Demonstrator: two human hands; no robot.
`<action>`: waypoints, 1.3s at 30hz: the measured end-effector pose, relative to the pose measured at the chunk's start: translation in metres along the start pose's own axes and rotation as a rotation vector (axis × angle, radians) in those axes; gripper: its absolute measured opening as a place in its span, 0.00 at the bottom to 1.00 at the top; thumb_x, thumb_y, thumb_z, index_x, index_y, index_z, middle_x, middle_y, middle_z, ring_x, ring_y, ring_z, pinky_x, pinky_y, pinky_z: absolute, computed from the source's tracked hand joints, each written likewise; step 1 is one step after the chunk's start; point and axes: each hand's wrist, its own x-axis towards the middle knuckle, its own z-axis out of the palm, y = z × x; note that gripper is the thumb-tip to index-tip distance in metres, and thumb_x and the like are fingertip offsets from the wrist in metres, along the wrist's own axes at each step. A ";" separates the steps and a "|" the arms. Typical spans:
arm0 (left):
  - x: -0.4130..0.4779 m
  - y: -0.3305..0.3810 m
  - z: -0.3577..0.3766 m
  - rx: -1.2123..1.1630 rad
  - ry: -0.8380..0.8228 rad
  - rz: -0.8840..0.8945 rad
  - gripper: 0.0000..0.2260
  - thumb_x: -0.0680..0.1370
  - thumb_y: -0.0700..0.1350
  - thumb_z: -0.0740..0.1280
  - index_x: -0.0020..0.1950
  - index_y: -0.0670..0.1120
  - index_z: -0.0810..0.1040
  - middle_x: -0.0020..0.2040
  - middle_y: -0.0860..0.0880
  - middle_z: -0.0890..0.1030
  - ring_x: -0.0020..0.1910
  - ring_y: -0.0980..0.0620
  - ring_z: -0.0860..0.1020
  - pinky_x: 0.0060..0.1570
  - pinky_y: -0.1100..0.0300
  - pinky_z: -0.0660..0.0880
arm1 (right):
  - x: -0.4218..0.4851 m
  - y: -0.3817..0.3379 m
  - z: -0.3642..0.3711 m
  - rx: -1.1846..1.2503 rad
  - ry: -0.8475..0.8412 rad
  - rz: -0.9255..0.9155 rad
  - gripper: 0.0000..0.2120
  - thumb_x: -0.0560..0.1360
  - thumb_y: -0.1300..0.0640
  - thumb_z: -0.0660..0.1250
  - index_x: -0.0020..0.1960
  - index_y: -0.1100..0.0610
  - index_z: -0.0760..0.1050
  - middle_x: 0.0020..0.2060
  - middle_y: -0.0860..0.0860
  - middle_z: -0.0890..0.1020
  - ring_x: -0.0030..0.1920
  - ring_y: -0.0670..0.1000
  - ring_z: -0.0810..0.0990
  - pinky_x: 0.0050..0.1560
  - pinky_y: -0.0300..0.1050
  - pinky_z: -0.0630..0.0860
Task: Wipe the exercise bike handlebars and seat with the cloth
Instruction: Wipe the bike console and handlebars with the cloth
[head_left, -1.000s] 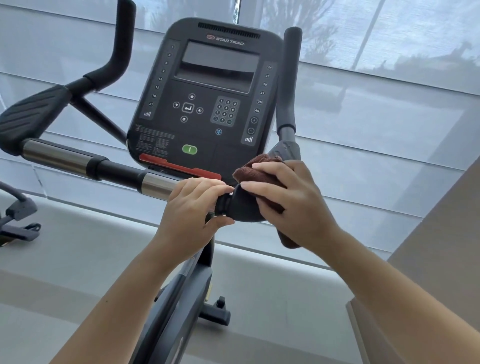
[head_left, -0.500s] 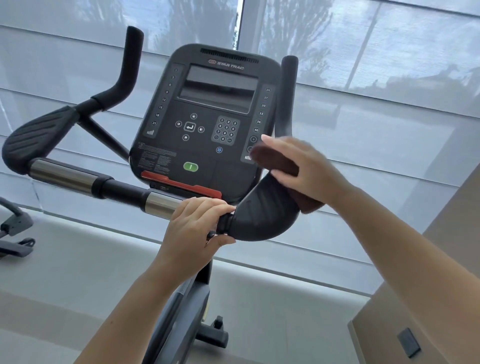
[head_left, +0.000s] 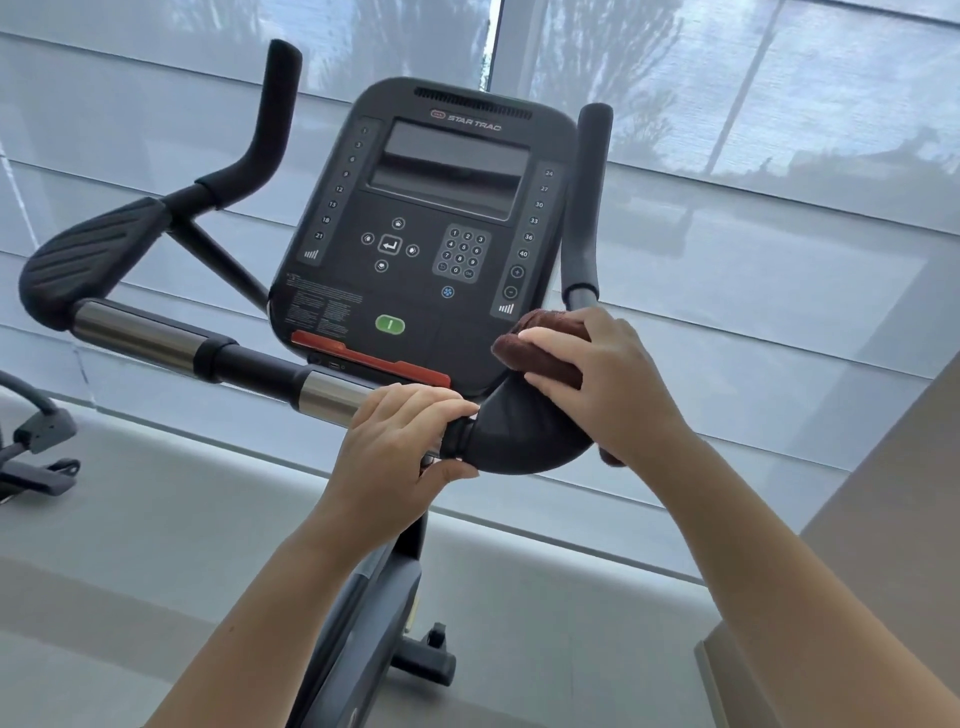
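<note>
Bike frame (head_left: 363, 623) runs off the bottom edge between your forearms. Your left hand (head_left: 400, 436) grips the handlebar (head_left: 322, 392), fingers curled over, thumb under, just beside the right pad (head_left: 514, 441). Your right hand (head_left: 608, 384) curls over the brown cloth (head_left: 540, 353), holding it on the pad's top end. Your palm hides most of it; a scrap shows below the wrist. Console (head_left: 431, 234) sits behind.

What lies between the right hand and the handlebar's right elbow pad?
In the head view, the bunched brown cloth: the right hand holds it against the upper end of the elbow pad.
</note>
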 end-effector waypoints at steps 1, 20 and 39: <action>0.000 0.000 0.000 0.002 0.001 0.000 0.19 0.69 0.55 0.63 0.53 0.44 0.78 0.50 0.49 0.81 0.54 0.52 0.71 0.58 0.59 0.62 | -0.009 -0.005 0.001 0.019 0.036 -0.017 0.16 0.71 0.48 0.64 0.57 0.48 0.78 0.51 0.56 0.77 0.50 0.61 0.73 0.51 0.55 0.73; 0.000 0.003 -0.002 0.001 -0.016 -0.008 0.19 0.69 0.55 0.64 0.54 0.44 0.78 0.51 0.49 0.81 0.54 0.51 0.72 0.58 0.57 0.62 | -0.030 -0.003 0.002 0.065 0.098 0.018 0.15 0.71 0.51 0.66 0.56 0.52 0.79 0.51 0.56 0.77 0.50 0.59 0.73 0.55 0.38 0.64; -0.001 0.004 -0.004 0.012 -0.065 0.003 0.20 0.71 0.54 0.65 0.56 0.42 0.78 0.52 0.47 0.81 0.55 0.49 0.72 0.59 0.53 0.64 | -0.014 0.003 -0.003 0.195 0.064 0.218 0.14 0.71 0.53 0.70 0.57 0.47 0.78 0.55 0.50 0.75 0.58 0.53 0.73 0.61 0.43 0.67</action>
